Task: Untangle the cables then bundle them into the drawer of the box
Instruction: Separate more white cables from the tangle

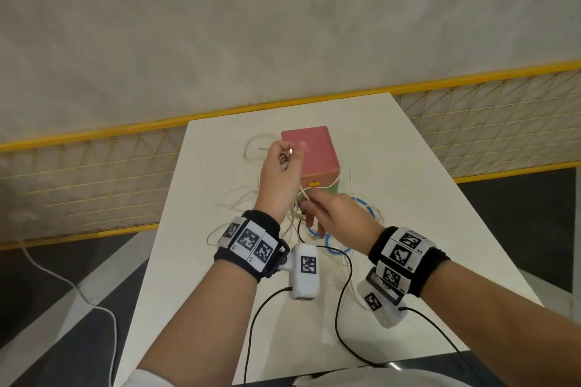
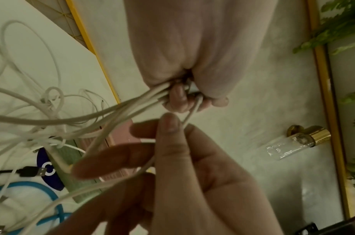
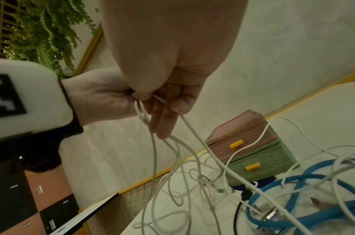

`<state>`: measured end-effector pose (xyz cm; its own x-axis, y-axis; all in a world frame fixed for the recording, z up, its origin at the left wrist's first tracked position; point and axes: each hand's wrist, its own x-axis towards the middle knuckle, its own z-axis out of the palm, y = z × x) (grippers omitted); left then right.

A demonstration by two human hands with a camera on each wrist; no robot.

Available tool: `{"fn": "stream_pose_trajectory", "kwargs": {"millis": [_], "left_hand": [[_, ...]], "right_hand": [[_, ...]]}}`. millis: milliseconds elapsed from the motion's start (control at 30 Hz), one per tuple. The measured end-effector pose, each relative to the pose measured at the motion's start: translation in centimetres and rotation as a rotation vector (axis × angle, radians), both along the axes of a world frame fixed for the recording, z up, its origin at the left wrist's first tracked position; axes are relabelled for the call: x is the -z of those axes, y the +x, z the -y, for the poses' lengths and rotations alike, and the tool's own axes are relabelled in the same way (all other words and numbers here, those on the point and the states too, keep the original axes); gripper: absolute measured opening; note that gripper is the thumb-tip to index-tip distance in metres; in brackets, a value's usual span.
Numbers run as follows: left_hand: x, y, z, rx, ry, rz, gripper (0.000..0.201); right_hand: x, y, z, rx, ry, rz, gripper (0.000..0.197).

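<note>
A tangle of white cables lies on the white table in front of a small box. The box has a pink drawer above a green drawer; both are closed. My left hand is raised beside the box and grips the plug ends of several white cables. Just below it, my right hand pinches one white cable between thumb and fingers. A blue cable and a black USB cable lie mixed into the tangle.
A yellow-framed mesh fence runs behind the table and close to its left edge. Black leads from the wrist cameras trail over the near part of the table. Bare tabletop shows to the right of the box.
</note>
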<state>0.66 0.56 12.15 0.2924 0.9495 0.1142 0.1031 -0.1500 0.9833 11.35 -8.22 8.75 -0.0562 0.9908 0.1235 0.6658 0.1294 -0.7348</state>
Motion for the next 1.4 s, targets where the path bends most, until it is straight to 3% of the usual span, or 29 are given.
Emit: {"fn": "stream_pose_trajectory", "kwargs": {"millis": [167, 267, 300, 367, 467, 500, 567, 667, 800, 900, 967, 1033, 1100, 1167, 1200, 1267, 1400], "left_hand": [[-3.6, -1.5, -0.3, -0.028, -0.120, 0.323, 0.016], [-6.0, -4.9, -1.9, -0.018, -0.031, 0.403, 0.019], [-6.5, -5.8, -2.2, -0.017, 0.032, 0.315, 0.018], [-6.8, -6.3, -1.7, 0.022, 0.171, -0.029, 0.006], [-4.8, -4.5, -0.3, 0.206, 0.205, -0.493, 0.036], [-3.9, -3.6, 0.3, 0.283, 0.179, -0.561, 0.043], [-2.3, -2.3, 1.1, 0.336, 0.146, -0.572, 0.037], [-1.8, -1.8, 0.6, 0.196, 0.101, -0.440, 0.027], [-2.3, -4.1, -2.6, -0.219, 0.085, -0.166, 0.024], [-2.4, -5.0, -2.9, -0.366, 0.215, -0.291, 0.019], [-2.2, -4.2, -1.5, -0.296, 0.279, -0.370, 0.028], [-1.4, -3.1, 0.1, -0.021, 0.283, -0.451, 0.048], [-0.2, -2.1, 1.2, 0.212, 0.264, -0.538, 0.041], [0.4, -1.6, 1.7, 0.243, 0.246, -0.536, 0.022], [0.3, -1.5, 1.7, 0.236, 0.245, -0.511, 0.023], [-0.6, -1.7, 1.1, 0.133, 0.203, -0.429, 0.025], [-2.2, -5.0, -2.9, -0.334, 0.216, -0.228, 0.028]], "right_hand": [[1.4, 1.3, 0.2, -0.020, -0.138, 0.024, 0.031], [2.5, 4.1, 0.9, 0.059, -0.262, -0.060, 0.030], [2.4, 4.7, 1.1, 0.091, -0.269, -0.100, 0.031], [1.1, 5.1, 1.1, 0.139, -0.240, -0.172, 0.032], [-1.4, 4.2, 0.0, 0.145, -0.152, -0.232, 0.029], [-2.1, 3.7, -0.5, 0.128, -0.119, -0.222, 0.028], [-3.2, 3.1, -1.1, 0.106, -0.067, -0.213, 0.027], [-3.4, 3.3, -1.4, 0.105, -0.062, -0.235, 0.028], [-1.1, 4.7, -0.6, 0.097, -0.186, -0.238, 0.029], [-0.4, 5.0, -0.2, 0.117, -0.220, -0.215, 0.037], [-0.7, 4.7, -0.4, 0.101, -0.226, -0.186, 0.031], [-1.1, 4.3, -1.0, 0.068, -0.215, -0.155, 0.031], [-1.5, 4.1, -1.5, 0.011, -0.189, -0.122, 0.030], [-2.0, 3.9, -1.8, -0.033, -0.176, -0.098, 0.027], [-2.1, 3.9, -1.9, -0.039, -0.172, -0.097, 0.027], [-1.9, 4.5, -1.9, -0.025, -0.172, -0.110, 0.029], [-0.3, 6.7, -1.3, 0.050, -0.200, -0.087, 0.029]]}}
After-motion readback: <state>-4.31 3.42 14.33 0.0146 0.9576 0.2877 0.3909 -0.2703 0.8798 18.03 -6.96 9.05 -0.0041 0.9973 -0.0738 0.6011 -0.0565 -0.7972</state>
